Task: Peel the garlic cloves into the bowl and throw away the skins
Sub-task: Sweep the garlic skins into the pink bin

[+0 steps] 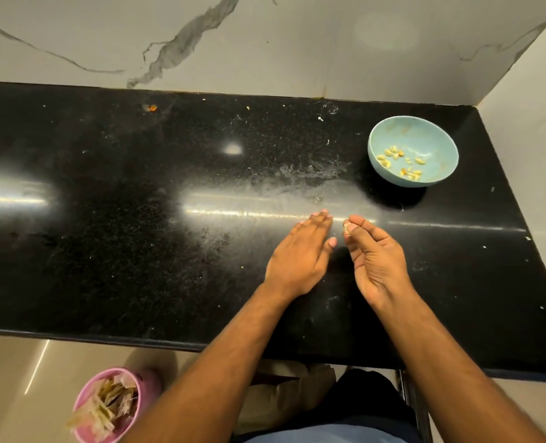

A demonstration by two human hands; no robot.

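A light blue bowl (414,135) stands at the back right of the black counter (137,219) and holds several peeled garlic cloves (393,153). My right hand (377,260) pinches a small pale garlic clove (347,228) between thumb and fingertips, palm turned leftward. My left hand (303,254) lies beside it, palm down, fingers straight, holding nothing. A pink bin (86,398) on the floor at the lower left is filled with papery skins (108,407).
Small white flakes and smears dot the counter. A marble wall runs along the back and a side wall closes off the right end. The counter's front edge runs just above my legs, with a beige tiled floor below.
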